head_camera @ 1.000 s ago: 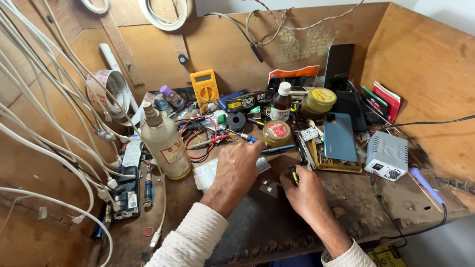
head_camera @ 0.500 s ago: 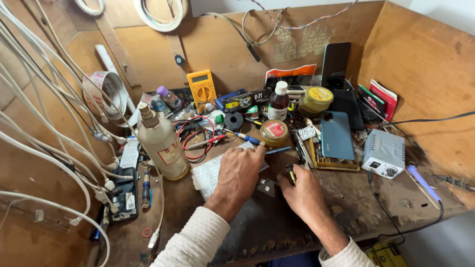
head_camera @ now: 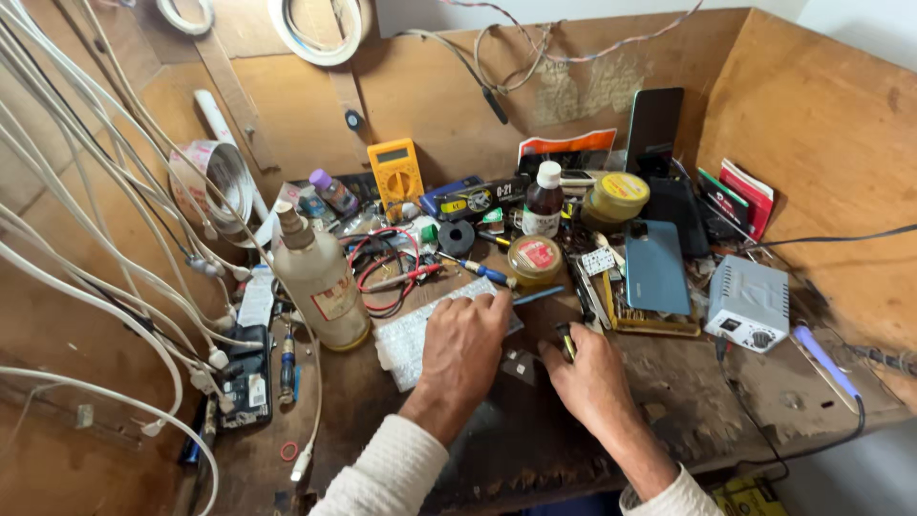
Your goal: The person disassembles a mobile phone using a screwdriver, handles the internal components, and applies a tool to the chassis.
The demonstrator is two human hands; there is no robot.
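Head view: left hand flat, fingers spread on white keypad sheet, long axis left-right; right hand closed around small tool, just right.

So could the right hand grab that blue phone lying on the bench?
Probably yes. The blue phone lies flat, just up and right of the right hand, with only small tools lying between them. But the right hand is already holding a small dark tool, so it might need to put that down first.
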